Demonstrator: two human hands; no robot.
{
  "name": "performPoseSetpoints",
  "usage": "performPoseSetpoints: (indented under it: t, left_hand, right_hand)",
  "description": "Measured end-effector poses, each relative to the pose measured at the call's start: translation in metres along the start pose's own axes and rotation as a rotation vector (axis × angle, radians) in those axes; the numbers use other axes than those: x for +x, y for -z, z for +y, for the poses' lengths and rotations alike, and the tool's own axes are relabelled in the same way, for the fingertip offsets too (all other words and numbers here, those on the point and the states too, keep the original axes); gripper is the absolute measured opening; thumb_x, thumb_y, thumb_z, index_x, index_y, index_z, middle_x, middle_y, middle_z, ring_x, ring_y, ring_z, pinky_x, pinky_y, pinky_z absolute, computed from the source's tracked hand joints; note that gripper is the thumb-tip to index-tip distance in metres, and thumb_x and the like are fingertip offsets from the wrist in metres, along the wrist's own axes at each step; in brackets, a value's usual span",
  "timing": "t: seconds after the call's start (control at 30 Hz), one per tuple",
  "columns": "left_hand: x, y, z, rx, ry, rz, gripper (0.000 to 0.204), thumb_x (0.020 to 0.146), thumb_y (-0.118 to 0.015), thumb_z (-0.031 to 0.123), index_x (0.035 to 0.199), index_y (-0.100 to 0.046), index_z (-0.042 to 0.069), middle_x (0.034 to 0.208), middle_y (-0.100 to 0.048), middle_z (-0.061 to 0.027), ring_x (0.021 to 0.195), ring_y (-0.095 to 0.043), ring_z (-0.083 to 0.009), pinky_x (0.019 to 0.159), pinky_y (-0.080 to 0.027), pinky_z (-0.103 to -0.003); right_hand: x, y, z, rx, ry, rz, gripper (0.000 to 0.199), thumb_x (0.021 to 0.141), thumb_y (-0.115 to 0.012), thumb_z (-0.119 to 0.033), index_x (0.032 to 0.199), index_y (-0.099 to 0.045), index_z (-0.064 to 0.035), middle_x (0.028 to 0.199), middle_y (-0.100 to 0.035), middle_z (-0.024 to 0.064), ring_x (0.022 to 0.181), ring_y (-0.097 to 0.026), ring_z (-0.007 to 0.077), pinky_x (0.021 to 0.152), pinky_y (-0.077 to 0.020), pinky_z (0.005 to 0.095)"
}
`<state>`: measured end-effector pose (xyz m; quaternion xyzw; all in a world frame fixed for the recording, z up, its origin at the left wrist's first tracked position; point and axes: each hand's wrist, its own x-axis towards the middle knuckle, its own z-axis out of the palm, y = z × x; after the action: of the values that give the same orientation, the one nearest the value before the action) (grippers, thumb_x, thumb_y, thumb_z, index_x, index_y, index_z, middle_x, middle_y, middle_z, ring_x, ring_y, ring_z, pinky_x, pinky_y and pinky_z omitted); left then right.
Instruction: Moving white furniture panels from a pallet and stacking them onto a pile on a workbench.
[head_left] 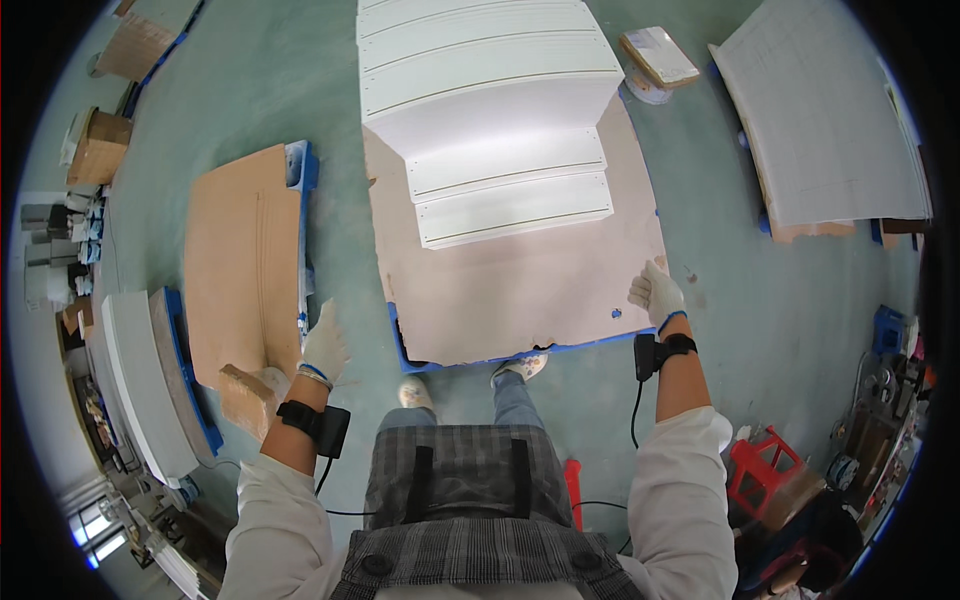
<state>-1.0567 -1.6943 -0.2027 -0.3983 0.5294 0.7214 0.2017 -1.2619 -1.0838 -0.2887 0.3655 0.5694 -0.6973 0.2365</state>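
White panels [490, 55], marked with thin dark lines and small dots near their ends, form a stepped stack towards twelve o'clock, narrower steps facing six, on brown cardboard [520, 300].

White boards [480, 62] in stacks, blue pallets [312, 172] topped with cardboard [235, 260] and a green floor [275, 80] mark a workshop

At 12 o'clock, panel stacks [490, 95] lie on a cardboard sheet [520, 295] that covers a pallet [393, 316], with the person's shoes [415, 393] at its 6 o'clock edge. Between 1 and 2 o'clock is the right hand [658, 293], near that pallet's edge; at 1 a package [660, 55] rests on a tub [650, 94]. Between 10 and 11 o'clock, the left hand [325, 343] is near a second pallet [306, 170] under another cardboard sheet [235, 255], with a block [248, 398] at its 6 o'clock end
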Motion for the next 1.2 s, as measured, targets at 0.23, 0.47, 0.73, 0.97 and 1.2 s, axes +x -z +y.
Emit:
performPoseSetpoints:
  t: [0.23,0.47,0.73,0.97,1.2]
  left_hand:
    - [0.171,0.010,-0.033,0.523,-0.133,-0.055,0.066,0.096,-0.057,0.014,0.154,-0.026,0.017,0.115,-0.057,-0.0143,0.073,-0.054,-0.0231,0.067,-0.054,-0.038]
    - [0.356,-0.037,-0.038,0.252,0.213,0.147,0.066,0.095,-0.062,0.041,0.149,-0.040,0.012,0.138,-0.051,-0.0159,0.099,-0.056,-0.0220,0.077,-0.048,-0.032]
    - [0.453,-0.062,-0.056,0.166,-0.041,-0.033,0.063,0.099,-0.057,0.037,0.147,-0.041,0.001,0.149,-0.043,-0.0115,0.134,-0.044,-0.0202,0.112,-0.034,-0.033]
    - [0.490,-0.029,-0.084,0.484,-0.253,-0.172,0.058,0.101,-0.056,0.030,0.145,-0.043,-0.007,0.153,-0.041,-0.0136,0.140,-0.040,-0.0216,0.117,-0.029,-0.032]
    - [0.492,0.018,-0.086,-0.113,0.126,-0.157,0.057,0.102,-0.055,0.028,0.146,-0.040,-0.005,0.149,-0.045,-0.0130,0.137,-0.044,-0.0221,0.115,-0.035,-0.033]
  right_hand:
    - [0.123,-0.042,-0.006,-0.143,0.111,0.228,0.041,0.094,-0.065,-0.039,0.107,-0.059,-0.0006,0.084,-0.061,0.0059,0.068,-0.062,0.0171,0.062,-0.0566,0.0315]
    - [0.254,-0.053,0.069,-0.437,0.220,0.379,0.075,0.091,-0.060,-0.057,0.133,-0.054,0.0048,0.107,-0.063,0.0130,0.093,-0.061,0.0214,0.085,-0.0521,0.0356]
    - [0.355,-0.062,0.058,-0.528,0.268,0.552,0.082,0.088,-0.056,-0.067,0.137,-0.056,-0.0002,0.125,-0.063,0.0153,0.118,-0.059,0.0239,0.098,-0.0465,0.0333]
    - [0.382,-0.066,0.047,-0.421,0.139,0.534,0.087,0.085,-0.060,-0.071,0.131,-0.059,0.0039,0.123,-0.063,0.0150,0.112,-0.061,0.0215,0.098,-0.0496,0.0311]
    - [0.354,-0.065,0.083,-0.521,0.217,0.269,0.087,0.090,-0.058,-0.066,0.138,-0.051,0.0070,0.130,-0.060,0.0160,0.120,-0.056,0.0242,0.107,-0.0427,0.0371]
